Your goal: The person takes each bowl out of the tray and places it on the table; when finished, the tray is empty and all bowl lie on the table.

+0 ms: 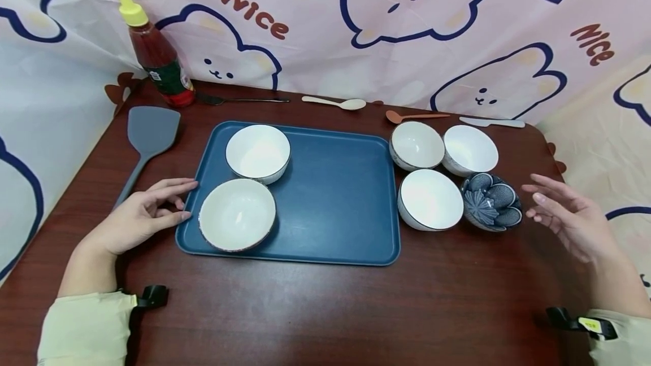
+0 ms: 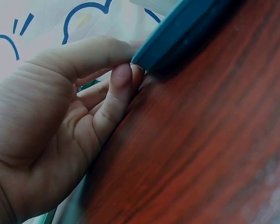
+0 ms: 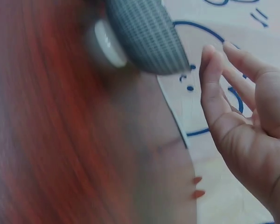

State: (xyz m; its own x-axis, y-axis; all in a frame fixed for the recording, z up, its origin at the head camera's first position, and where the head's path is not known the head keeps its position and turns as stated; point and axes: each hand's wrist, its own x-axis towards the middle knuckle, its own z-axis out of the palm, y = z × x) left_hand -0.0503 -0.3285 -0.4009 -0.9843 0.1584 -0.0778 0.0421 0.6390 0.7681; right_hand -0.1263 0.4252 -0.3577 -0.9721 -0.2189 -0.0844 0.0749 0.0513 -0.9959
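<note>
My left hand is at the left edge of the blue tray, with its fingertips touching the rim. In the left wrist view, the thumb and fingers meet the tray's edge just above the wood. Two white bowls stand on the tray's left half, a rear bowl and a front bowl. My right hand hovers, loosely bent and holding nothing, just right of a dark blue patterned bowl. In the right wrist view, a gap separates the fingers from that bowl.
Right of the tray stand three white bowls: at the back left, another bowl beside it, and a front bowl. A grey spatula and sauce bottle are left. Spoons, a fork and a knife line the back edge.
</note>
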